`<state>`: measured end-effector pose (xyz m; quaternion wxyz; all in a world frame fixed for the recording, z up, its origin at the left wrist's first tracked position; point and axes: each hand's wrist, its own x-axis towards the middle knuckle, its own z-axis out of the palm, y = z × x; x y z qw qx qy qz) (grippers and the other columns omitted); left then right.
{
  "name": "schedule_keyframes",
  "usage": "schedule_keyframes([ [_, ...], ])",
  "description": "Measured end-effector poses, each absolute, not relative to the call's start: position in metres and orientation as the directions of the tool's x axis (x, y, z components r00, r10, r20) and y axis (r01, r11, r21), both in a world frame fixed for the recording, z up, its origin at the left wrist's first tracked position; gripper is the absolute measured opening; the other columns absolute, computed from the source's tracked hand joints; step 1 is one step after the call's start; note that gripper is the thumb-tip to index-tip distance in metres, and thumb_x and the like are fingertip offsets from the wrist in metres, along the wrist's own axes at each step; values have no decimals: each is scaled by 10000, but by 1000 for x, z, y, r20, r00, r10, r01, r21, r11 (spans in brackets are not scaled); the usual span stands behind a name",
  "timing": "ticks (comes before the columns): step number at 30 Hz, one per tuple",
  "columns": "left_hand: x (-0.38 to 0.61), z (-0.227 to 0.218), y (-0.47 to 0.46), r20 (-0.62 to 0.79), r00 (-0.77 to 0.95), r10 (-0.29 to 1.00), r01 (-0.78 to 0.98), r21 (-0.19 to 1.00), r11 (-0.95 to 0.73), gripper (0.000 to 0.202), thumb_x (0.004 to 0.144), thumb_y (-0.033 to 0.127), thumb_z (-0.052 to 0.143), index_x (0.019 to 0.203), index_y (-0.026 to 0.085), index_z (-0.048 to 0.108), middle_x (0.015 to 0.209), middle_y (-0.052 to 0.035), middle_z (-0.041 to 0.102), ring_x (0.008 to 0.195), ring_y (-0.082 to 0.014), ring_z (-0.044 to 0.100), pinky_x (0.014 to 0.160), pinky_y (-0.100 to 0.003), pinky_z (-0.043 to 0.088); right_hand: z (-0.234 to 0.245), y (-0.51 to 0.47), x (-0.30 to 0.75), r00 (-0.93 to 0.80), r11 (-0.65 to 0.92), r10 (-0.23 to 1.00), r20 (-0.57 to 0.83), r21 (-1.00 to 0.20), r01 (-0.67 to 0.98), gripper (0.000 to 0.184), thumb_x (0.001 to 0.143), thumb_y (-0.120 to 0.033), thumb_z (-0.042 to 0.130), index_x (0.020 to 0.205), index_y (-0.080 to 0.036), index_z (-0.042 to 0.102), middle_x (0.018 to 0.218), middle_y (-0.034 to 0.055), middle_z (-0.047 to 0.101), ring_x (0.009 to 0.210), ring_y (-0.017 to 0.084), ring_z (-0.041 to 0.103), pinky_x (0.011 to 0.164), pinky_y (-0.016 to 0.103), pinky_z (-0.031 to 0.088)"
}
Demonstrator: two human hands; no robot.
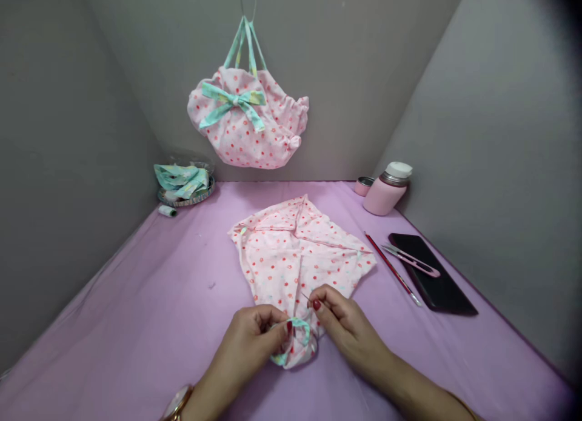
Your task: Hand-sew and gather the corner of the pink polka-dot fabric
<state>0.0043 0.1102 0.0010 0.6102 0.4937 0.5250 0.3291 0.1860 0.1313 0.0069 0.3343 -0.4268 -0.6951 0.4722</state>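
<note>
A pink polka-dot fabric piece [275,266] lies on the table in front of me, its near end gathered into a small bunch. My left hand [254,336] pinches that bunch where a mint-green fabric strip [302,324] curls over it. Just right of the bunch, my right hand [343,318] is closed in a pinch on a thin sewing needle [305,296], which points up and left over the cloth. Any thread on the needle is too fine to make out.
Above the back hangs a finished-looking pink polka-dot garment [250,121] with a mint bow. At back left are a tray of mint fabric [186,185] and a thread spool [167,211]. A pink bottle [385,194], red pencil [393,268], thread snips [416,262] and black phone [448,291] are on the right.
</note>
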Motion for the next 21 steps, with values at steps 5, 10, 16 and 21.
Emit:
schedule_keyframes([
  [5, 5, 3, 112, -314, 186, 931, 116, 948, 297, 162, 714, 259, 569, 689, 104, 610, 512, 14, 553, 463, -95, 468, 481, -224, 368, 11, 124, 190, -584, 402, 804, 113, -827, 392, 184, 881, -202, 402, 833, -170, 577, 695, 9, 592, 617, 109, 538, 581, 194, 387],
  [10, 5, 3, 113, -326, 174, 929, 119, 943, 309, 155, 703, 254, 563, 696, 108, 613, 522, 3, 581, 456, -96, 488, 481, -225, 381, 10, 122, 190, -630, 469, 769, 106, -764, 443, 235, 869, -166, 418, 926, -206, 642, 804, 23, 673, 715, 133, 612, 655, 204, 424],
  [16, 5, 4, 114, -343, 165, 925, 128, 937, 325, 154, 698, 264, 564, 673, 116, 600, 504, 16, 565, 448, -90, 478, 471, -218, 370, 10, 124, 190, -610, 472, 783, 121, -754, 457, 254, 866, -177, 423, 929, -211, 666, 781, 38, 685, 705, 146, 626, 650, 209, 437],
  [21, 5, 5, 113, -338, 168, 926, 136, 938, 318, 121, 693, 234, 553, 658, 125, 594, 501, 17, 570, 449, -92, 489, 476, -218, 378, 10, 124, 191, -598, 455, 794, 110, -760, 465, 256, 873, -210, 420, 848, -207, 675, 706, 42, 672, 656, 147, 613, 624, 212, 435],
])
